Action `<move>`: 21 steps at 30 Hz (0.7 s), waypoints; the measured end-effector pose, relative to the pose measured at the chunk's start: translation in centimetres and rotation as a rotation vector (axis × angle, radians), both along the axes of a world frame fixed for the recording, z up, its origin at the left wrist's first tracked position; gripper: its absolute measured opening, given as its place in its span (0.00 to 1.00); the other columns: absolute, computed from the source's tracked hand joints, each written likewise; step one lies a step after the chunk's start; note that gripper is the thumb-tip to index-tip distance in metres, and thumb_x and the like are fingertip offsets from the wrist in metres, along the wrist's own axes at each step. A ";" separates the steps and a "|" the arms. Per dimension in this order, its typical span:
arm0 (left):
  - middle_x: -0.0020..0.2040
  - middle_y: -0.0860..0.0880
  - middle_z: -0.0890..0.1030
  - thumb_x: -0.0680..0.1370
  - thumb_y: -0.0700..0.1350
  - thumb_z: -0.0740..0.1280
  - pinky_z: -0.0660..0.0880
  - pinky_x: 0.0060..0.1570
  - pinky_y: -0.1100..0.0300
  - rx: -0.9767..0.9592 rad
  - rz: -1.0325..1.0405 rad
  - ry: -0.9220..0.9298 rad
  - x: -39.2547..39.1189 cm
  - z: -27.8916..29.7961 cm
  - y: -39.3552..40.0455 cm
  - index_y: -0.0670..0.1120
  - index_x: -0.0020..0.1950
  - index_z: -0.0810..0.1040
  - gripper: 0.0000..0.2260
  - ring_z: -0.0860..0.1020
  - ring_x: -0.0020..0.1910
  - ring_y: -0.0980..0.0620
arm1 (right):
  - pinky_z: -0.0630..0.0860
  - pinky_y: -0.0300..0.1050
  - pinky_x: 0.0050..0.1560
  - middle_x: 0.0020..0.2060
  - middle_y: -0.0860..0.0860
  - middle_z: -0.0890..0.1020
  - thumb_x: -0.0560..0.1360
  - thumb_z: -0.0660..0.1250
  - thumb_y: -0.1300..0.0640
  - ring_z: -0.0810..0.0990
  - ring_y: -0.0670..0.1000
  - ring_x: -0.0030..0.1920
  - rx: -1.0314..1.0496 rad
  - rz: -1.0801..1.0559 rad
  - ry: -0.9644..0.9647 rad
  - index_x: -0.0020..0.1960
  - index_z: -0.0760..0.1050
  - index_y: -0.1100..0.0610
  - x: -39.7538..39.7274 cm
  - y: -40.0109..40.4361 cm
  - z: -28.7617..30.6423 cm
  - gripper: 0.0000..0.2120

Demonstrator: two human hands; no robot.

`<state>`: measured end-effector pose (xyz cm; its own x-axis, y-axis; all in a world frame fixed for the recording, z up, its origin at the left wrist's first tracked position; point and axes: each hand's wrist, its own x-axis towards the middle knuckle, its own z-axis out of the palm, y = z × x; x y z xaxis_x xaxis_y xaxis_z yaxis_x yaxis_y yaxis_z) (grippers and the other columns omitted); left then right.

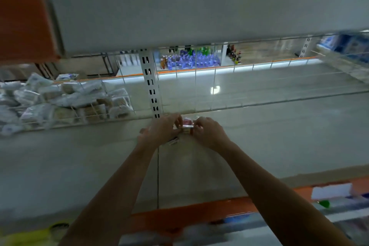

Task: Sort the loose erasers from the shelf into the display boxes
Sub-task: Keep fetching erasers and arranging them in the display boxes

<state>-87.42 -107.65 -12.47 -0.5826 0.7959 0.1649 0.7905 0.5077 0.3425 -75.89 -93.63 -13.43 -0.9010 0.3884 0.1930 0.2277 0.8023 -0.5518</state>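
Both forearms reached over an orange-edged shelf point(79, 166); left hand point(163, 128) and right hand point(209, 132) pinched a small box point(187, 125) far back, by the wire fence point(219, 86). Wrapped packs point(60, 102) lay left.

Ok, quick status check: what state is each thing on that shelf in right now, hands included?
Left hand: fingers curled, gripping the left side of the small box.
Right hand: fingers pinching the box's right side.
Small box: held between both hands at the back of the shelf; contents too blurred to tell.
Shelf: mostly bare around the hands.
Wrapped packets: piled behind the wire divider, left.
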 end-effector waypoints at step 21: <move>0.44 0.48 0.85 0.74 0.36 0.68 0.78 0.42 0.64 0.840 0.329 -0.972 10.4 1.6 -11.0 0.47 0.50 0.82 0.09 0.83 0.43 0.49 | 0.77 0.36 0.44 0.48 0.51 0.80 0.72 0.68 0.67 0.80 0.43 0.46 -0.964 0.495 0.079 0.56 0.75 0.55 5.4 -4.7 3.1 0.15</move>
<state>-77.03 -118.65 -10.91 -0.8875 0.4573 -0.0563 -0.0716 -0.0161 0.9973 -70.48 -98.29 -10.38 -0.9978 0.0049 0.0657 -0.0656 0.0171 -0.9977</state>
